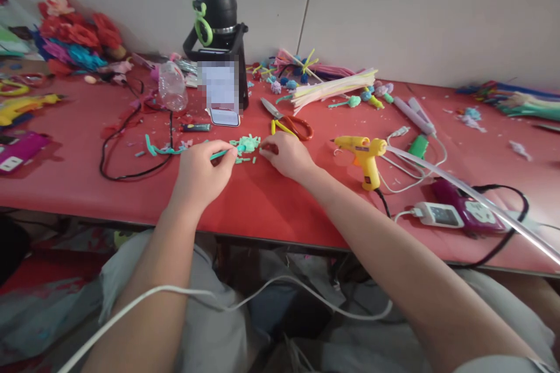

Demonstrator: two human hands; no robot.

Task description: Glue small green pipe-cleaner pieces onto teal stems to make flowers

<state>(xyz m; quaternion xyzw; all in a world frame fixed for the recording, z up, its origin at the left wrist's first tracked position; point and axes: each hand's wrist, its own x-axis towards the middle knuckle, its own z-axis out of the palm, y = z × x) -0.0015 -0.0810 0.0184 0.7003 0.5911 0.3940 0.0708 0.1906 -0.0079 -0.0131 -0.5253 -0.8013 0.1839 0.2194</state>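
My left hand (203,173) is closed in a pinch around a teal fuzzy stem (217,155), which looks like a pipe cleaner. Its tip reaches a small pile of light green cut pieces (247,144) on the red table. On the pile's other side my right hand (286,154) has thumb and fingertips drawn together; anything between them is too small to name. Red-handled scissors (301,126) lie just beyond my right hand, beside a bent yellow piece (280,126). Left of my left hand is a curled teal strip (153,147).
A yellow glue gun (365,157) with a long clear glue stick (472,193) lies to the right, near a purple power strip (470,207). Behind stand a black bottle (215,9) and a phone (224,116). Pale pipe cleaners (332,90) and a black cable (118,176) also lie here.
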